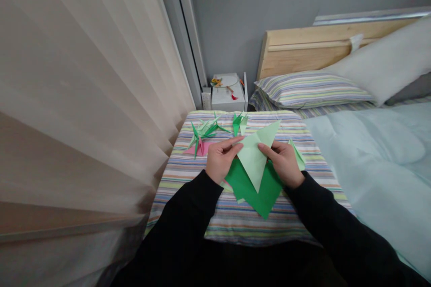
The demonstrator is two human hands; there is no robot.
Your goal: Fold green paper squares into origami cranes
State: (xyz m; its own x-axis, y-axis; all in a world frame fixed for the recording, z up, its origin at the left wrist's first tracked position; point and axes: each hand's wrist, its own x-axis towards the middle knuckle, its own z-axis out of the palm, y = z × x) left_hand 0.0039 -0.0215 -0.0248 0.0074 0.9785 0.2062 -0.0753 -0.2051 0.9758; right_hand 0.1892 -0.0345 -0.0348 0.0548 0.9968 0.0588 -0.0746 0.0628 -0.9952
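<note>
A light green sheet of origami paper (255, 154), partly folded with a point hanging down, is held up between both hands. My left hand (220, 158) pinches its left edge between thumb and fingers. On the other side my right hand (284, 161) grips it, the thumb lying on the front face and the fingers behind. Beneath it, darker green paper (257, 195) lies on a striped cloth (188, 202). Several folded green paper cranes (205, 130) are heaped at the back left, near a pink folded paper (202, 147). Two more green folded pieces (239, 123) stand behind my hands.
Right of my right hand is a light green folded paper (296, 154). A pleated curtain (84, 98) hangs close on the left. The bed with a pale blue quilt (377, 157) borders the right side. Behind the cloth stands a white bedside cabinet (220, 98) carrying small ornaments.
</note>
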